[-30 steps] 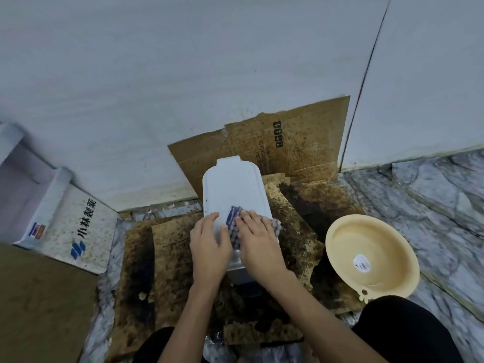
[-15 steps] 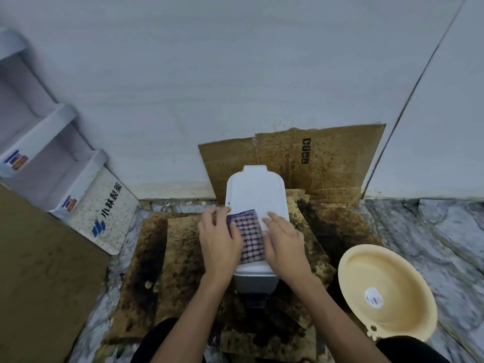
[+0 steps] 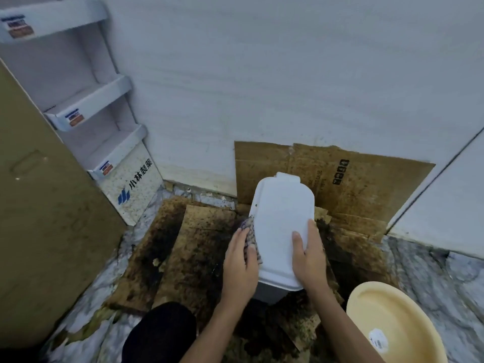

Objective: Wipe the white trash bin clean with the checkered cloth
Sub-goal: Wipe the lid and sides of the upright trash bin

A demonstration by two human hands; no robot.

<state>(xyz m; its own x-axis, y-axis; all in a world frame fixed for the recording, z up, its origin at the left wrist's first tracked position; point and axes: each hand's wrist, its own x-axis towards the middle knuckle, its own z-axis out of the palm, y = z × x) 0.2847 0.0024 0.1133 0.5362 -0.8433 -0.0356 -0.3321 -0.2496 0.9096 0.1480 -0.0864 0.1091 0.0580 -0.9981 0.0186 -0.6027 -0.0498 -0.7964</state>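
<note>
now the white trash bin (image 3: 281,221) stands on stained cardboard (image 3: 204,247); at its 9 o'clock the left hand (image 3: 239,262), fingers flat, presses the checkered cloth (image 3: 250,231); at 3 o'clock the right hand (image 3: 309,258) grips its edge.

Pale grey-white wall (image 3: 288,74) behind, evenly lit. Grey marbled stone floor (image 3: 432,279) under dark-stained brown cardboard sheets (image 3: 199,244). Another stained cardboard sheet (image 3: 366,184) leans on the wall. Left: white tiered cardboard shelf unit (image 3: 86,100); tan flat panel (image 3: 39,231), possibly a box side.
</note>
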